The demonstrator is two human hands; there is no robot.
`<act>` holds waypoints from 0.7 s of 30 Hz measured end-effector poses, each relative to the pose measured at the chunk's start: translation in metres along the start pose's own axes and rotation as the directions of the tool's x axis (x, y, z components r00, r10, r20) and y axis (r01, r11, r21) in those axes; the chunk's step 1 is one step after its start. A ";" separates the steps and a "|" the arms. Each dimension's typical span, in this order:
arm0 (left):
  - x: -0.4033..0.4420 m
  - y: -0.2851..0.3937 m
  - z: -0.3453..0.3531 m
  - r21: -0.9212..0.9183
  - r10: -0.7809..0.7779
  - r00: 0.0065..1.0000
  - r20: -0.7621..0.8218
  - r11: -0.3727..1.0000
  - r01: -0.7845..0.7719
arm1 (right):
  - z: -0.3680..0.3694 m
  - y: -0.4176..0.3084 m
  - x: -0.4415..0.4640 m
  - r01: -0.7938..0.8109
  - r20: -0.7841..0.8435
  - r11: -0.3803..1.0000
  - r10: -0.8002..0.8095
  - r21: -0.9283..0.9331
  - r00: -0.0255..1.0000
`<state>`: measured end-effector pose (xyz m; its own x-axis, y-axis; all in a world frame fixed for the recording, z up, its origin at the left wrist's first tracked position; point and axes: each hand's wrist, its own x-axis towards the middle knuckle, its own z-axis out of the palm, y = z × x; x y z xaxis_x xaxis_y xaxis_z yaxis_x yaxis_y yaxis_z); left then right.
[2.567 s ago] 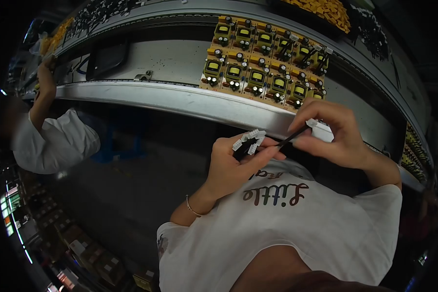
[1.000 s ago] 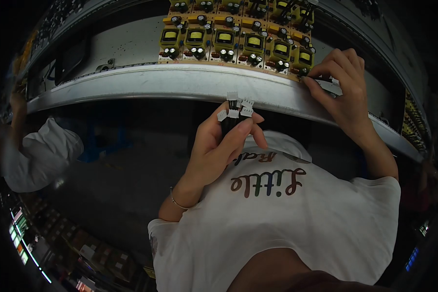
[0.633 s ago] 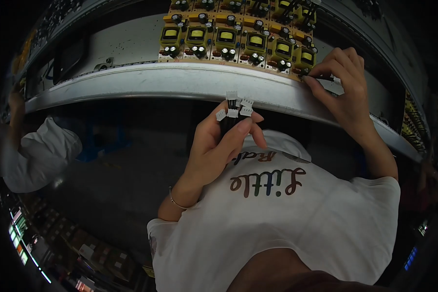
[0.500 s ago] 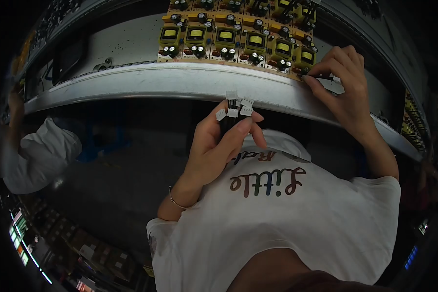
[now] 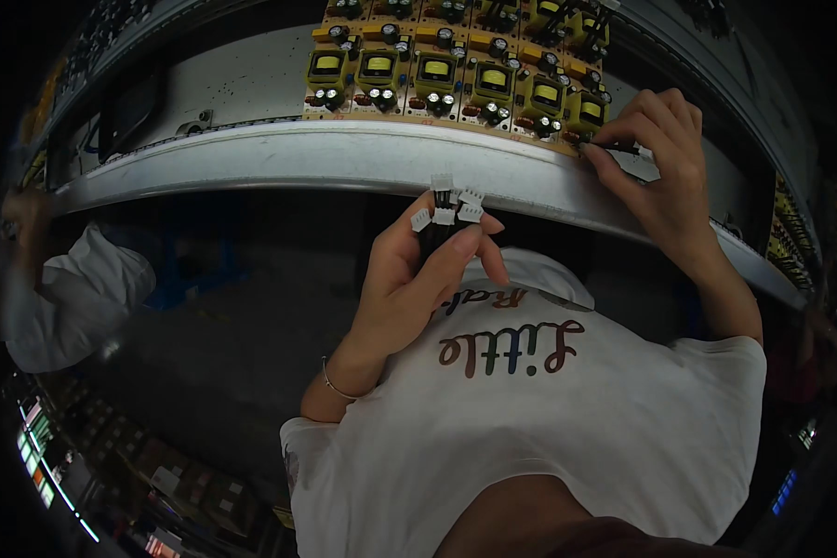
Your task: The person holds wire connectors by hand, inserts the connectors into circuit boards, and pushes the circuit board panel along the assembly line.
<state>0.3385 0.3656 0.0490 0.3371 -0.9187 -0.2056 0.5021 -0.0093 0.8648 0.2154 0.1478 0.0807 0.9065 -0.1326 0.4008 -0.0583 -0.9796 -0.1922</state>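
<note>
Fingers of my R hand (image 5: 665, 167) pinched on black lead (image 5: 621, 147), tips at near R corner of board panel (image 5: 414, 113). L hand (image 5: 405, 288), lower left of them, clamps bunched leads (image 5: 444, 216). Step's prob. seating black lead's end; next calls for steady press.

The left hand (image 5: 409, 286) is near the centre of the frame, thumb pressed in against the fingers, with 2 fingertips poking out to the right of it. The left wrist (image 5: 355, 361) sits below and to the left, angled up to the right. The right hand (image 5: 662, 177) is higher, at upper right, thumb and index finger pinched and pointing left, other fingers bent above; the right forearm (image 5: 727, 299) slants down rightward
</note>
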 end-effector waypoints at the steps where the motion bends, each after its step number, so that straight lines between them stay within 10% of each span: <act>1: 0.000 -0.001 0.000 -0.004 0.005 1.000 -0.001 1.000 -0.005 | 0.000 0.001 -0.002 -0.015 -0.001 1.000 0.015 0.001 1.000; 21: 0.002 0.006 -0.004 0.017 -0.015 1.000 0.025 1.000 0.014 | -0.005 -0.002 0.009 0.017 0.074 0.999 -0.014 -0.037 0.997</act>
<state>0.3453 0.3655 0.0523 0.3100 -0.9279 -0.2069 0.4931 -0.0291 0.8695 0.2217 0.1476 0.0893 0.9356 -0.1069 0.3364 -0.0580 -0.9866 -0.1522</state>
